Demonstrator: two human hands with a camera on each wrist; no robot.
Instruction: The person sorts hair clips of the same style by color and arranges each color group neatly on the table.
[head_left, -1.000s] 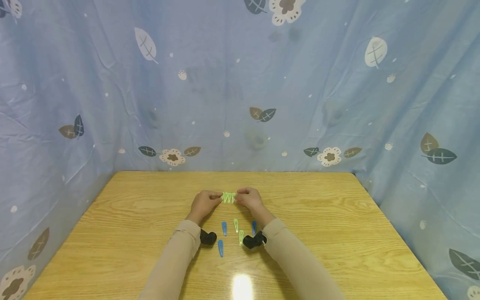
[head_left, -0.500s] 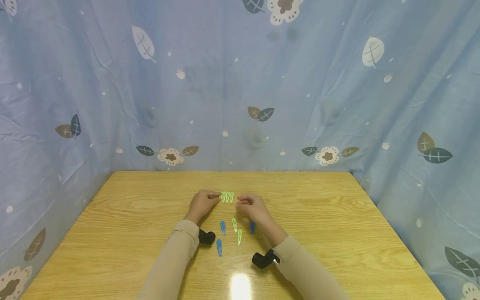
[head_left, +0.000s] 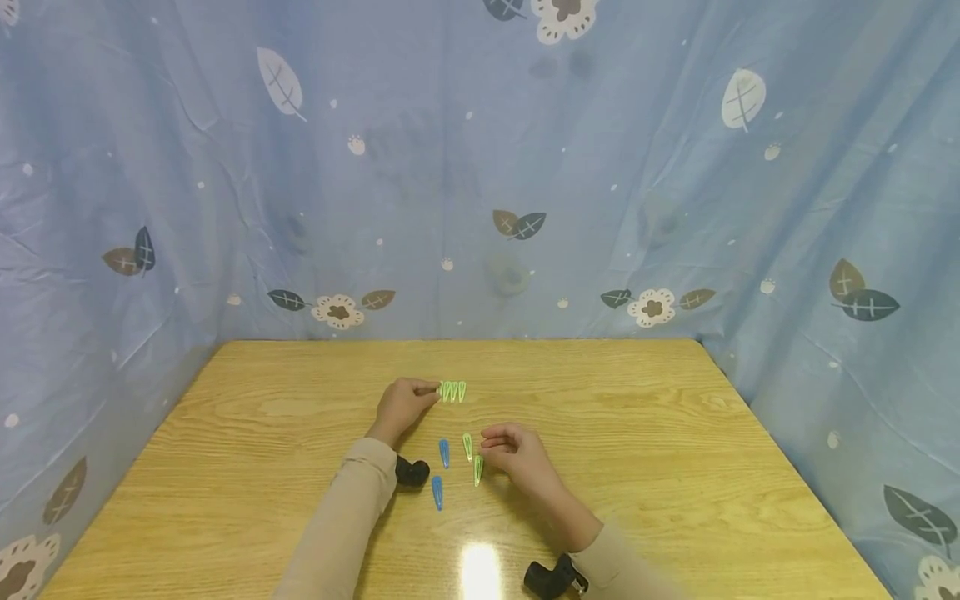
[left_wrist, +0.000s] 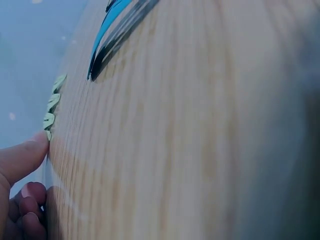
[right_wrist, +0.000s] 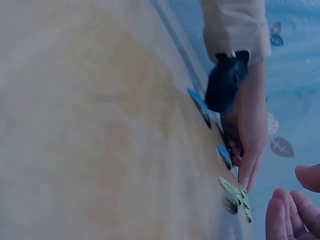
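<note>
Several light-green hair clips (head_left: 453, 392) lie side by side in a short row toward the back of the table. My left hand (head_left: 402, 410) is at the row's left end, its thumb and index finger pinching the end clip, which they partly cover. Nearer me lie two loose green hair clips (head_left: 477, 471). My right hand (head_left: 519, 458) hovers just right of them, fingers loosely bent, with nothing visible in its grasp. Two blue hair clips (head_left: 444, 454) lie left of the loose green ones. In the right wrist view, the right-hand fingers (right_wrist: 287, 215) and thumb are apart.
The wooden table (head_left: 637, 433) carries all the clips. A blue patterned curtain (head_left: 450, 167) hangs behind it and along both sides. Black wrist devices (head_left: 412, 472) project below each forearm. Bright glare lies on the table's front part.
My right hand has left the right end of the green row and come back toward me, beside the loose clips. It now covers the third blue clip. My left hand stays at the row.
</note>
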